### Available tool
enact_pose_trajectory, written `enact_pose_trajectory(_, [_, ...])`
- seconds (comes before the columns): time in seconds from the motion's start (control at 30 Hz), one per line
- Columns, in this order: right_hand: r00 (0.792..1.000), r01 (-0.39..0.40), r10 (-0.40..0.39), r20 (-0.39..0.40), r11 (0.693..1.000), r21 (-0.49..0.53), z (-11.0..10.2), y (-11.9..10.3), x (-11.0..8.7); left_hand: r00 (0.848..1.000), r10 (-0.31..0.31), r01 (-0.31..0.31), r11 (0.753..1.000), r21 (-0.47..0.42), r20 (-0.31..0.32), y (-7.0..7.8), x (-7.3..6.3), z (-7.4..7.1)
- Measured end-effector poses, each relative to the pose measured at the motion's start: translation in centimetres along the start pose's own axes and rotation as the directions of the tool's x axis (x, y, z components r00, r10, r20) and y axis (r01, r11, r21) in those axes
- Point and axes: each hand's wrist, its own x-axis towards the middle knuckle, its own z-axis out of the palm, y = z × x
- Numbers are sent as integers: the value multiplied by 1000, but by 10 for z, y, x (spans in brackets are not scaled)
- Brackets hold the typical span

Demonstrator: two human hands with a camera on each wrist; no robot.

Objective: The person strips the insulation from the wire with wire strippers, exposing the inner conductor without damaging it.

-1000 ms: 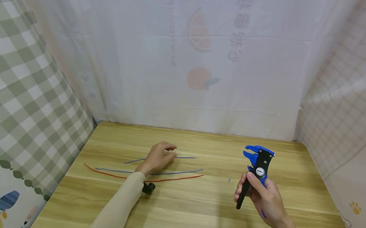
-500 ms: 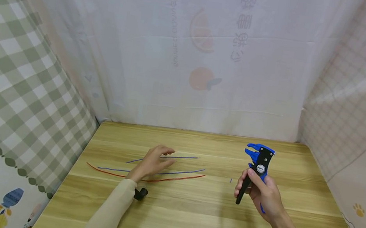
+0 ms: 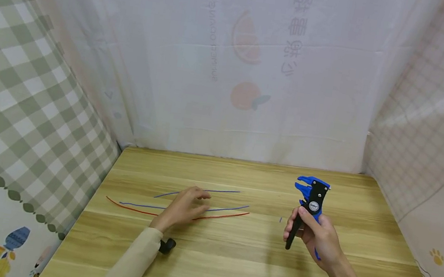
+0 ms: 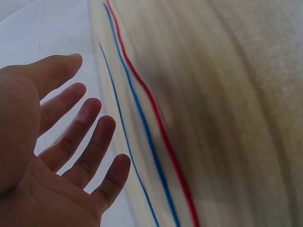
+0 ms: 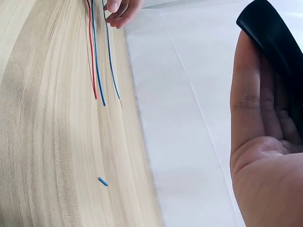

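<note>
My right hand (image 3: 325, 240) grips a wire stripper (image 3: 318, 196), its black handle under the thumb and its blue jaws raised and pointing left. Over the wires hovers my left hand (image 3: 185, 207), fingers loosely bent and spread, with nothing between them. The far, thinner-looking blue wire (image 4: 113, 85) lies beyond that hand, its right end bare of blue. Nearer lie a second blue wire (image 4: 149, 132) and, along its near side, a gently bowed red wire (image 4: 165, 137); in the head view my left hand covers the middle of both.
A short blue piece of insulation (image 5: 103, 181) lies on the wooden table (image 3: 229, 264), between the wires' right ends and my right hand. A white printed curtain (image 3: 240, 131) stands along the back edge. Checked cloth (image 3: 41, 82) closes the left side.
My left hand has drawn back from the far blue wire toward my body, its fingers spreading a little. My right hand keeps the wire stripper in nearly the same spot.
</note>
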Motion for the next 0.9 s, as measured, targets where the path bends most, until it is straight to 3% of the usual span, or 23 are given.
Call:
enact_pose_trajectory(0.6, [1000,0,0,21,1000,-8,0,3,1,999,-24,24,999,36,22,-14,-5,9])
enact_pose_trajectory(0.9, [999,14,-13,32,1000,-13,0,2,2,1000,-6,5,999,54,24,-15,-5,10])
